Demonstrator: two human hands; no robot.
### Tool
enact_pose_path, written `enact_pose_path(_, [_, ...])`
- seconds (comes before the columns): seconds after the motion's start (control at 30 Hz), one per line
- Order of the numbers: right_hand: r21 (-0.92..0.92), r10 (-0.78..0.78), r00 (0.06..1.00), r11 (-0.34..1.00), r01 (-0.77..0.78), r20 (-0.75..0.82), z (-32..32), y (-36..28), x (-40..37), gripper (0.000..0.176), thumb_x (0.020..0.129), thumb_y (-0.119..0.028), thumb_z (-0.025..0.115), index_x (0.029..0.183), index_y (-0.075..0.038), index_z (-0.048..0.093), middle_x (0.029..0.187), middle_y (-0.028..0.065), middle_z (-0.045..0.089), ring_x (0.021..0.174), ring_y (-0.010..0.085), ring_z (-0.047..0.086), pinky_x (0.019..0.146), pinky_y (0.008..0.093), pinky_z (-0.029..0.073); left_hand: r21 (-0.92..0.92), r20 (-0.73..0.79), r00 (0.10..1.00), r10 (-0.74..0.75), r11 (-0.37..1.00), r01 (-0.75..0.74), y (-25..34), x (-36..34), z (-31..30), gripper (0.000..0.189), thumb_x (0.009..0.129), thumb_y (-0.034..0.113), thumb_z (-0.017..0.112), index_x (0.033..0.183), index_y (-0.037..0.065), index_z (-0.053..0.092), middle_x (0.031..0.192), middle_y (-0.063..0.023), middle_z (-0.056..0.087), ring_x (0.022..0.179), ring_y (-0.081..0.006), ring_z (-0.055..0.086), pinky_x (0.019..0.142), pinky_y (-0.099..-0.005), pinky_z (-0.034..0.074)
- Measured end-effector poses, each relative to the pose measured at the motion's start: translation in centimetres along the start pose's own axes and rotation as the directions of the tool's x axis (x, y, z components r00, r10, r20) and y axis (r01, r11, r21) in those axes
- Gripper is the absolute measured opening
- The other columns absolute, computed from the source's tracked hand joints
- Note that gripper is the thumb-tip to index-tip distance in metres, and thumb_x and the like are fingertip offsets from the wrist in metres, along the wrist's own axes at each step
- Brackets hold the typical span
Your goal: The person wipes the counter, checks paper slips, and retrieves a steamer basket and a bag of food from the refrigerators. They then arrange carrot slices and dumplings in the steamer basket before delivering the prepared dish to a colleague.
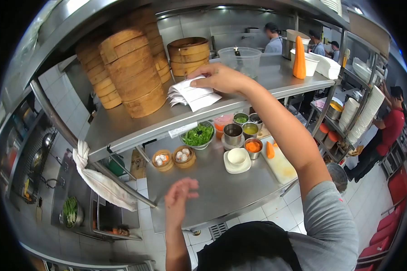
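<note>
Up on the steel shelf (271,88), my right hand (219,77) pinches a bundle of white paper slips (192,92) between thumb and fingers. The slips look folded and layered, and their lower edges rest on or hang just over the shelf surface. A tall stack of bamboo steamers (133,74) stands just left of the slips. My left hand (181,194) is lower, over the steel worktable (203,189), slightly smeared, with fingers loosely apart and nothing in it. Nearest to it are two small bamboo steamers (185,158) holding white dumplings.
A bowl of leafy greens (199,135), metal tubs of chopped ingredients (253,147), a white bowl on plates (237,158) and a cutting board (280,162) occupy the worktable. A clear plastic tub (239,58) and a carrot (299,58) stand on the shelf. Several people work farther away.
</note>
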State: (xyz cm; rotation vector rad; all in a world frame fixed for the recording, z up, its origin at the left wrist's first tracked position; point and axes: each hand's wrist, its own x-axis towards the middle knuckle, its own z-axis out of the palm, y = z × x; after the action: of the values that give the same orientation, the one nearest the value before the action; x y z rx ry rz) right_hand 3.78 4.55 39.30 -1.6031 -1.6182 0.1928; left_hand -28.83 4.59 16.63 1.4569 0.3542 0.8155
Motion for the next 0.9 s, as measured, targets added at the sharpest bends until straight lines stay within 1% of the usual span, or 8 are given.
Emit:
enact_pose_path(0.2, [0.010, -0.051, 0.951, 0.998, 0.056, -0.304, 0.8, 0.4, -2.9, 0.045, 0.093, -0.035, 0.068, 0.125, -0.004, 0.064, 0.108, 0.0123, 0.069, 0.097, 0.0174, 0.062, 0.087, 0.0307, 0.049, 0.196, -0.345, 0.863, 0.368, 0.928, -0.318, 2.7, 9.8, 0.2, 0.042, 0.099, 0.031, 0.061, 0.124, -0.003, 0.059, 0.117, -0.0110, 0.064, 0.108, -0.0169, 0.060, 0.095, -0.0318, 0.048])
enact_pose_path(0.33, [0.086, 0.004, 0.916, 0.996, 0.033, -0.401, 0.6, 0.2, -3.7, 0.036, 0.092, -0.032, 0.069, 0.114, -0.003, 0.068, 0.099, 0.0088, 0.070, 0.092, 0.0139, 0.061, 0.082, 0.0293, 0.049, 0.088, -0.206, 0.943, 0.262, 0.965, -0.249, 3.9, 13.3, 0.6, 0.032, 0.099, 0.022, 0.061, 0.119, -0.003, 0.063, 0.109, -0.0069, 0.068, 0.099, -0.0129, 0.062, 0.091, -0.0279, 0.047])
enact_pose_path(0.43, [0.058, 0.004, 0.939, 0.998, 0.017, -0.344, 0.5, -0.2, -4.1, 0.032, 0.091, -0.029, 0.069, 0.109, -0.002, 0.070, 0.095, 0.0073, 0.070, 0.089, 0.0128, 0.060, 0.080, 0.0280, 0.048, 0.257, -0.212, 0.944, 0.254, 0.946, -0.197, 2.2, 13.1, -1.2, 0.027, 0.100, 0.023, 0.060, 0.112, -0.001, 0.066, 0.098, -0.0027, 0.070, 0.089, -0.0090, 0.061, 0.078, -0.0250, 0.046])
enact_pose_path(0.57, [0.094, -0.009, 0.934, 0.995, 0.045, -0.356, 1.0, 0.3, -4.1, 0.030, 0.091, -0.027, 0.070, 0.108, -0.003, 0.070, 0.096, 0.0071, 0.070, 0.087, 0.0123, 0.060, 0.081, 0.0274, 0.048, -0.014, -0.560, 0.794, 0.238, 0.955, -0.296, 5.3, 7.7, -4.7, 0.023, 0.101, 0.023, 0.057, 0.098, 0.002, 0.066, 0.094, -0.0024, 0.069, 0.082, -0.0060, 0.061, 0.068, -0.0231, 0.045])
enact_pose_path(0.67, [0.119, 0.020, 0.944, 0.993, 0.021, -0.329, 0.6, -0.6, -4.2, 0.029, 0.091, -0.026, 0.069, 0.107, -0.002, 0.070, 0.096, 0.0065, 0.070, 0.088, 0.0112, 0.060, 0.081, 0.0260, 0.047, -0.019, -0.534, 0.766, 0.357, 0.901, -0.433, 7.0, 4.7, -4.9, 0.022, 0.102, 0.018, 0.056, 0.099, -0.001, 0.066, 0.093, -0.0058, 0.069, 0.081, -0.0081, 0.061, 0.068, -0.0211, 0.046])
enact_pose_path(0.77, [0.222, -0.176, 0.810, 0.909, 0.351, -0.560, 1.2, 1.3, -3.6, 0.022, 0.090, -0.016, 0.067, 0.106, -0.001, 0.067, 0.097, 0.0065, 0.070, 0.089, 0.0132, 0.064, 0.080, 0.0281, 0.051, 0.067, -0.545, 0.721, 0.428, 0.880, -0.471, 6.8, 3.0, -4.3, 0.022, 0.101, 0.019, 0.057, 0.097, -0.001, 0.066, 0.091, -0.0044, 0.067, 0.078, -0.0065, 0.059, 0.066, -0.0194, 0.045])
enact_pose_path(0.83, [0.251, -0.123, 0.699, 0.878, 0.408, -0.705, 1.5, -0.3, -4.7, 0.023, 0.092, -0.013, 0.065, 0.113, -0.001, 0.063, 0.102, 0.0050, 0.068, 0.090, 0.0119, 0.062, 0.080, 0.0262, 0.051, 0.057, -0.514, 0.729, 0.452, 0.866, -0.497, 7.4, 3.0, -3.5, 0.021, 0.100, 0.019, 0.059, 0.096, 0.000, 0.067, 0.085, 0.0001, 0.064, 0.071, -0.0021, 0.052, 0.059, -0.0178, 0.038])
enact_pose_path(0.9, [0.291, -0.185, 0.748, 0.842, 0.455, -0.637, 3.1, -3.6, -7.3, 0.026, 0.093, -0.013, 0.065, 0.116, -0.001, 0.061, 0.104, 0.0050, 0.067, 0.091, 0.0115, 0.062, 0.080, 0.0265, 0.051, 0.014, -0.472, 0.771, 0.427, 0.878, -0.478, 8.4, 3.7, -2.3, 0.022, 0.101, 0.019, 0.059, 0.096, -0.001, 0.067, 0.078, 0.0024, 0.060, 0.065, -0.0018, 0.044, 0.057, -0.0194, 0.034])
